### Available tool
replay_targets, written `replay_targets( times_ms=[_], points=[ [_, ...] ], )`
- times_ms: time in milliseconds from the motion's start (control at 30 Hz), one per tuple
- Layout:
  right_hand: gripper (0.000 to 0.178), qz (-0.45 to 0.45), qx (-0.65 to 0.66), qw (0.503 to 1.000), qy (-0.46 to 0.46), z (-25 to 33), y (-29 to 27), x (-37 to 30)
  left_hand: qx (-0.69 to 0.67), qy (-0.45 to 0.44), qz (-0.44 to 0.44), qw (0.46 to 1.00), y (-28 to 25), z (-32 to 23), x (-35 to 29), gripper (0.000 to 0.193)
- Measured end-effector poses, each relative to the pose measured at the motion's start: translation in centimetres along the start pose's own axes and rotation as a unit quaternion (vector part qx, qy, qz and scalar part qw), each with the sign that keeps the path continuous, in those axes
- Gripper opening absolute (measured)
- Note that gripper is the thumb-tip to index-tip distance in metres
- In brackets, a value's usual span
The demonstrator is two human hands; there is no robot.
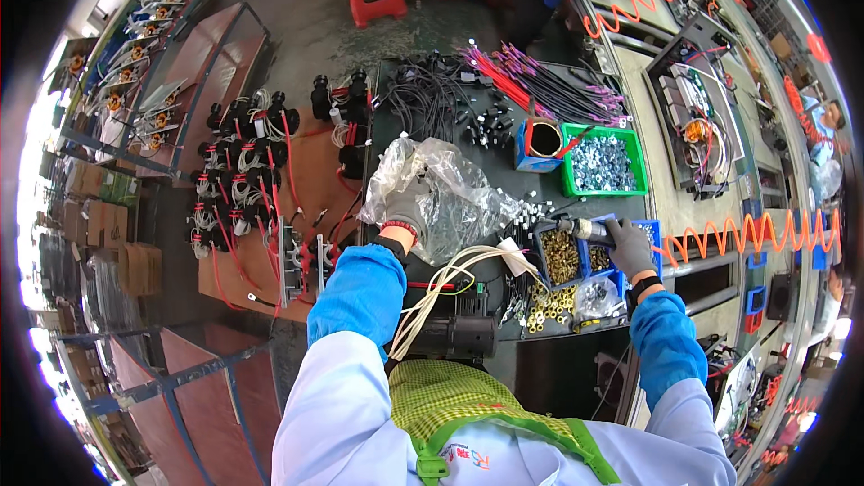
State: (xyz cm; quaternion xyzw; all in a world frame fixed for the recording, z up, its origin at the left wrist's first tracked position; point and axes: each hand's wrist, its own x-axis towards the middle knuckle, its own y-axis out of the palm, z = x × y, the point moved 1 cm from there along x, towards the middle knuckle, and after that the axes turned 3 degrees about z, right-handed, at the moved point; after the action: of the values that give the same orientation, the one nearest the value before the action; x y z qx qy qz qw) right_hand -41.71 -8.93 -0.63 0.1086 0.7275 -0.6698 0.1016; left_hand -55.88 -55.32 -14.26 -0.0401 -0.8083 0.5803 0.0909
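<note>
My left hand (409,204), in a grey glove, is at a crumpled clear plastic bag (463,207) on the dark worktable. Its fingers are hidden among the folds, so I cannot see whether they grip anything. On the right, my right hand (632,248), also gloved, is closed round a grey cylindrical air screwdriver (587,230). The tool lies level above blue parts bins, its tip pointing left over a bin of brass-coloured fasteners (560,256). A bundle of cream-white cables (441,292) lies between my forearms, next to a black motor-like cylinder (472,337).
Beyond the bins stand a green tray of silvery small parts (603,165) and an open round can (544,140). Black and red cables (513,72) cover the table's far side. Left are wired black assemblies (243,162). An orange coiled hose (747,234) stretches right.
</note>
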Motion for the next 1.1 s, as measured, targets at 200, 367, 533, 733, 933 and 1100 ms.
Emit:
replay_targets(
  times_ms=[200,367,533,733,933,1100],
  points=[
    [0.052,0.05,0.059,0.996,0.033,0.6,-4.4,-3.1,0.059,-0.033,0.143,0.987,-4.1,-4.8,1.2,0.041],
    [0.054,-0.038,0.294,0.954,0.045,1.9,-5.2,-11.2,-0.097,0.006,0.162,0.982,1.8,0.6,2.1,0.036],
    [0.058,0.081,0.622,0.74,0.243,7.9,-6.2,-20.5,-0.074,0.01,-0.121,0.99,6.5,1.1,2.0,0.038],
    [0.062,0.077,0.713,0.654,0.24,17.2,-7.5,-27.6,-0.17,0.116,0.16,0.966,-11.4,-2.4,-1.1,0.03],
    [0.068,0.155,0.703,0.666,0.195,27.0,-9.7,-30.8,-0.848,-0.097,0.203,0.481,-18.7,2.9,-9.8,0.019],
    [0.063,0.135,0.694,0.698,0.112,35.1,-10.7,-31.4,-0.918,-0.172,0.268,0.237,-22.5,5.3,-15.3,0.024]
  ],
)
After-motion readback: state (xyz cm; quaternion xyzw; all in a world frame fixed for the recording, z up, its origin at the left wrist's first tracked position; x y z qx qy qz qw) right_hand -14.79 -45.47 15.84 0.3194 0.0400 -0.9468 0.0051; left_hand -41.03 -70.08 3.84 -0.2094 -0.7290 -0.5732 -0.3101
